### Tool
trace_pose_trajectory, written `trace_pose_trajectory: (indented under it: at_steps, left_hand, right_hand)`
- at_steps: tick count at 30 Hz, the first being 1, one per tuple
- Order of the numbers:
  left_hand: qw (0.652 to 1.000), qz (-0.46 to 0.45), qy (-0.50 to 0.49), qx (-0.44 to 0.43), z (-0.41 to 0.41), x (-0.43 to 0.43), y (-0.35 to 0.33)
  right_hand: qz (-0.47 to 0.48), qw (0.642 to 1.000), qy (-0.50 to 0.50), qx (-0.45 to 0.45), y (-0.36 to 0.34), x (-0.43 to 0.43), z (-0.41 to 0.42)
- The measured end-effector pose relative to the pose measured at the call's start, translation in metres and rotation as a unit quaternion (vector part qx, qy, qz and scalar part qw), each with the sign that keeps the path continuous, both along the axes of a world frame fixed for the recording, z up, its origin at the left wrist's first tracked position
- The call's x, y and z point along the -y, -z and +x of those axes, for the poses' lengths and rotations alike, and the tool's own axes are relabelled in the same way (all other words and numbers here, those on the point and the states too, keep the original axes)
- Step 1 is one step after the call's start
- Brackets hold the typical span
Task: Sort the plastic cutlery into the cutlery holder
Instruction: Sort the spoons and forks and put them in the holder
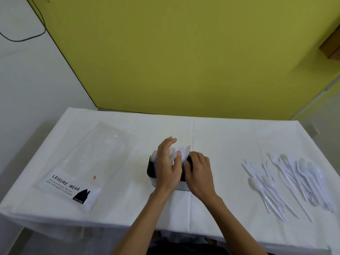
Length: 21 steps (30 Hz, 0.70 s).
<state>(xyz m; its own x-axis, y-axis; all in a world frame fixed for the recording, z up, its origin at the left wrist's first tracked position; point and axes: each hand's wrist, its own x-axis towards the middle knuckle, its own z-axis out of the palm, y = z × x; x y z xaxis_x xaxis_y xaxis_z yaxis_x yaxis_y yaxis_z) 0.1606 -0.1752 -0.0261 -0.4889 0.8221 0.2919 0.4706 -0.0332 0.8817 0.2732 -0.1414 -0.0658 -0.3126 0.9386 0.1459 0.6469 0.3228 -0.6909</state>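
Forearms are reached in from 6 o'clock to the cutlery holder [150, 170], set mid-table. Left hand [168, 166] is laid with relaxed, open fingers over the stored cutlery [181, 151] standing in it. Right hand [199, 173] is curled at the holder's 3 o'clock end; what is gripped cannot be told. Pieces should be squared into their own compartment, with the holder steadied against tipping. Loose cutlery pile [294, 181] is seen at 3 o'clock, plastic bag [82, 162] at 9 o'clock.

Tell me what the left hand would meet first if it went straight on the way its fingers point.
Nothing close: the left hand points away over the cutlery holder, and beyond its fingertips lies only bare tablecloth, then probably the yellow wall; depth is unclear.
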Motion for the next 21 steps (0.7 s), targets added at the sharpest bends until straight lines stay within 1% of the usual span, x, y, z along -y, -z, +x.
trace_pose_trajectory:
  at_steps: [2,4,5,6,9,10,12,15,18,21]
  left_hand:
    - [1.0,-0.003,-0.003,0.023,-0.002,0.001,-0.001]
    - [0.999,-0.03,0.013,0.037,-0.007,-0.002,0.001]
    - [0.998,-0.048,0.024,0.028,-0.008,-0.001,0.004]
    - [0.998,-0.054,0.014,0.007,-0.005,0.001,-0.001]
    - [0.993,-0.095,0.044,-0.047,-0.005,0.004,-0.001]
    - [0.991,-0.112,0.048,-0.046,-0.005,0.007,-0.002]
    - [0.987,-0.149,0.056,-0.012,-0.005,0.012,-0.006]
    - [0.983,-0.171,0.064,0.009,-0.008,0.018,-0.007]
    - [0.985,-0.166,0.044,0.007,-0.005,0.022,-0.007]
    - [0.987,-0.157,-0.012,0.013,-0.003,0.016,-0.011]
  right_hand:
    - [-0.005,1.0,0.001,0.002,0.0,0.001,0.0]
    - [-0.002,1.0,0.002,0.0,0.001,-0.002,-0.001]
    - [-0.001,1.0,0.002,-0.007,0.0,-0.001,0.001]
    - [0.009,1.0,-0.02,-0.015,-0.006,-0.004,0.005]
    - [0.019,0.999,-0.04,-0.02,-0.009,-0.007,0.005]
    - [0.023,0.999,-0.044,-0.021,-0.009,-0.005,0.005]
    - [0.02,0.999,-0.044,-0.023,-0.009,-0.004,0.007]
    - [0.008,0.999,-0.042,-0.019,-0.008,-0.006,0.008]
    - [0.006,0.999,-0.038,-0.012,-0.005,-0.006,0.009]
    - [0.005,0.999,-0.033,-0.018,-0.006,-0.006,0.009]
